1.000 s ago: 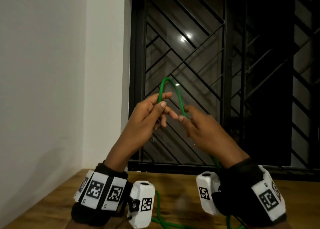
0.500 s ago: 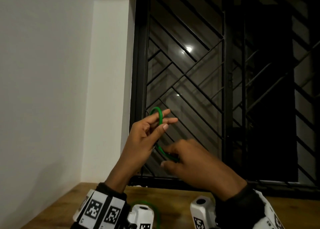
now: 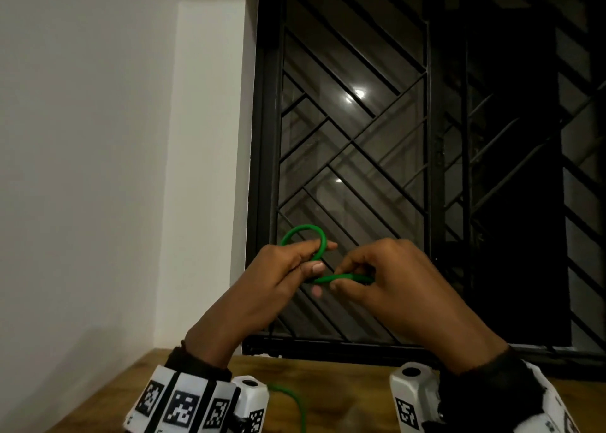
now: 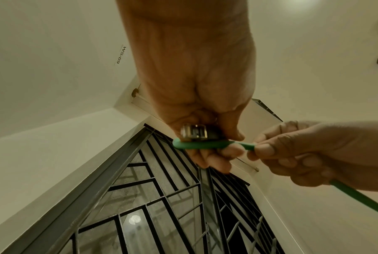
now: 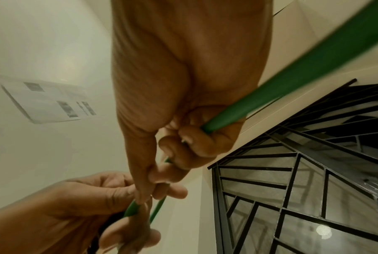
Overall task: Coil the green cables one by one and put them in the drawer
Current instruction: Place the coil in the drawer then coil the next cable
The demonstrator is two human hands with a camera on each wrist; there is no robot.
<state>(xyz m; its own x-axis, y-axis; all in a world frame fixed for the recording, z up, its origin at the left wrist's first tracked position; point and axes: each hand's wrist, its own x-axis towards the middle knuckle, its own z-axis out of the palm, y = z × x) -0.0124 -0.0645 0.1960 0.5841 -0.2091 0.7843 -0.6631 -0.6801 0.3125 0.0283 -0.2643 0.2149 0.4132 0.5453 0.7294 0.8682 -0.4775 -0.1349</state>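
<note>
Up in front of the barred window (image 3: pixel 354 157), both of my hands are raised above the table (image 3: pixel 341 396) and close together, each clamped on the same green cable (image 3: pixel 341 279). My left hand (image 3: pixel 282 268) pinches a small loop of it; the loop arches over my fingertips (image 3: pixel 328 245) and stands out against the dark glass. From the left wrist view the loop lies flat across the fingers (image 4: pixel 207 159), and a metal plug (image 4: pixel 193 132) sits just above it, tucked against the palm. My right hand (image 3: pixel 390 281) is just to the right of the left one, almost touching it, with thumb and fingers curled round the next stretch of cable, which runs level between the two hands. In the right wrist view the cable passes through the closed fist (image 5: pixel 190 130) and leaves toward the upper right as a thick blurred green band (image 5: pixel 303 68). Near me, more of the cable lies on the wooden table between my two wrist cameras, curving toward the near edge (image 3: pixel 296 403). A white wall (image 3: pixel 98 170) fills the left side; a sheet of paper (image 5: pixel 48 101) is stuck to a wall, too blurred to read. I see no drawer from any camera
</note>
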